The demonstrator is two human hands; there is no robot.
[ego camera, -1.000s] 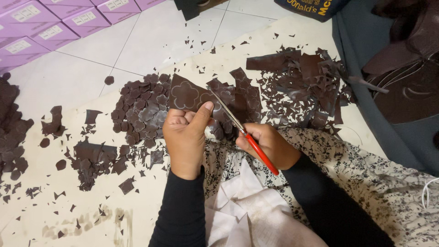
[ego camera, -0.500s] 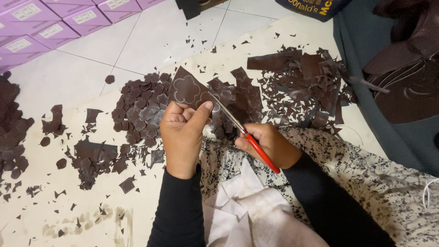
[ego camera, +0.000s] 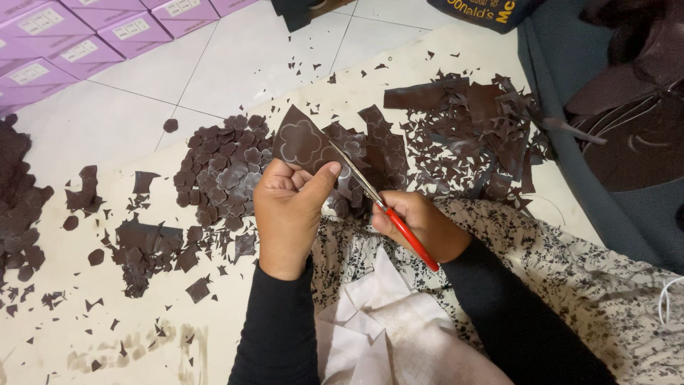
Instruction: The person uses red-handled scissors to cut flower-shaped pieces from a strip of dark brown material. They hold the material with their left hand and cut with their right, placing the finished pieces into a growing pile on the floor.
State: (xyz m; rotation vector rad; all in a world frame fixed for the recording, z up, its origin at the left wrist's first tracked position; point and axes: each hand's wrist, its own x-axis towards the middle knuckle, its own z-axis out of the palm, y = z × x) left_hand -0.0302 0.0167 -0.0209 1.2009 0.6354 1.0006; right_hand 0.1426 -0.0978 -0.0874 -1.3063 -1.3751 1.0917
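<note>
Fingers and thumb of the left hand pinch a dark brown piece of material with a pale flower outline drawn on it, holding it up above the lap. The right hand is closed around the red handles of one pair of scissors, whose blades lie against the piece's right edge. Both arms wear black sleeves, and a black-and-white patterned garment covers the lap, with a pale cloth between the forearms. Beyond the hands lies a cream floor sheet, and on it a heap of cut flower shapes, too many and too overlapped to count. To the right a looser heap of brown offcuts spreads toward a grey-blue cloth, which closes off that side. On the left sit smaller clusters of scraps and, at the frame's edge, another dark pile. The sheet's far edge meets white floor tiles, bare but for a few crumbs. At least five purple boxes line the top left corner. Open sheet remains low on the left, near the person.
</note>
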